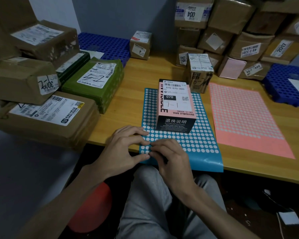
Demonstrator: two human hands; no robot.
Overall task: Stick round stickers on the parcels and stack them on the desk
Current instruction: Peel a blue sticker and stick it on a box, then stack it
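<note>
Pink-and-black parcel (175,107) sits on the blue sticker sheet (197,144), no round sticker on it yet. Your right hand (169,157) picks at one near-left; can't tell if it's gripped. Left hand (124,149) presses the sheet, fingers loose. Sticking and stacking still to do.

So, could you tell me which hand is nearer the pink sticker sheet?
Right. The right hand pinches at the blue sticker sheet, left of the pink sticker sheet; the left hand lies further left, at the blue sheet's edge.

A blue perforated plastic tray (104,44) lies well beyond the left hand (126,149); a round red stool (91,207) sits below it.
</note>
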